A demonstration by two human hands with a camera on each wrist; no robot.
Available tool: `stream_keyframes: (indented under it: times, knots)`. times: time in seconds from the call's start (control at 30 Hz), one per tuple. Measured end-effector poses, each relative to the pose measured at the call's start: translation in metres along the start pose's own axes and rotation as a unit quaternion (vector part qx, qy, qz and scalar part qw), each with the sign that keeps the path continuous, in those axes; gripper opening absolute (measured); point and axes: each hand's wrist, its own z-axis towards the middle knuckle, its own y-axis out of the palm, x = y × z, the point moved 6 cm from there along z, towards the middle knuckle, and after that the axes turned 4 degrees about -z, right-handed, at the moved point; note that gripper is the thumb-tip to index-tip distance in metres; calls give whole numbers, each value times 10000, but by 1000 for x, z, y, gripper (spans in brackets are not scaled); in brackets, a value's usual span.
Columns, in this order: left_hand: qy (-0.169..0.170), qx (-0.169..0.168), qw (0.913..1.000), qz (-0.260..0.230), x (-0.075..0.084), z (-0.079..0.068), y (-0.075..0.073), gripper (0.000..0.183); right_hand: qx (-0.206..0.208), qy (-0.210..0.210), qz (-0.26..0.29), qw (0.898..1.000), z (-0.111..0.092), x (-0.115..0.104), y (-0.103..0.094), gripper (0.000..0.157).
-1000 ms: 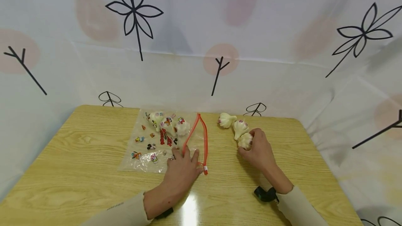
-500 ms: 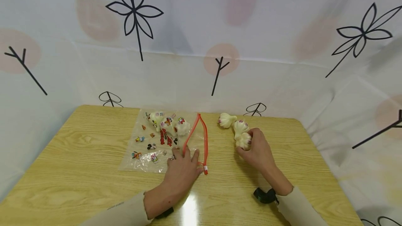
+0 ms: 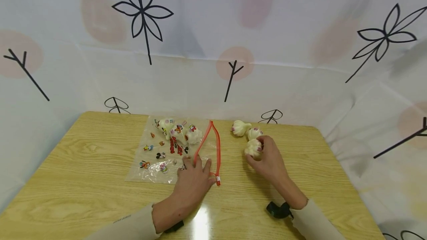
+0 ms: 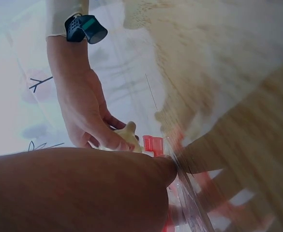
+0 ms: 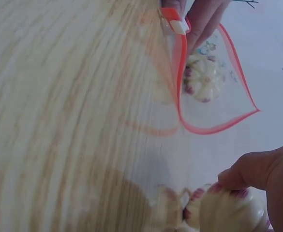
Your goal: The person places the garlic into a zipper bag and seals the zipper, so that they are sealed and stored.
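Observation:
A clear plastic zip bag [image 3: 136, 173] with red edging and cartoon prints lies flat, its mouth facing right and gaping. Three garlic bulbs [image 3: 194, 137] show through it near its far side. My left hand [image 3: 193, 182], fingers spread, presses on the bag's near part by the mouth. To the right, my right hand [image 3: 272, 162] grips a garlic bulb [image 3: 252, 149] between thumb and fingers; the right wrist view shows the thumb [image 5: 250, 169] over this bulb. Two more bulbs lie just beyond it, one whitish garlic bulb [image 3: 240, 128] and a partly hidden garlic bulb [image 3: 254, 133].
The wooden table [image 3: 83, 195] ends at a white patterned cloth [image 3: 197, 84] behind and at the sides. A white slider [image 3: 218, 179] sits at the near end of the red edging. Black wrist devices [image 3: 278, 209] are worn on the arms.
My right hand has moved slightly left and toward me with the gripped garlic bulb, which now sits apart from where it lay. My left hand and the bag stay put.

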Motion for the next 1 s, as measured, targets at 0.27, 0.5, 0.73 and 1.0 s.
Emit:
stream_keyframes:
  times: [0.27,0.5,0.73,1.0]
  knots:
    - [-2,-123,9999,6,0,0,1,65,-4,-378,126,9992,0,-12,7,62]
    - [-38,-196,9998,14,0,1,2,64,-217,-505,232,9982,4,-21,18,64]
    - [-40,-179,9998,93,0,0,3,65,-298,-660,246,9971,8,-31,25,65]
    - [-57,-309,9995,105,0,1,6,65,-359,-841,193,9956,10,-36,28,62]
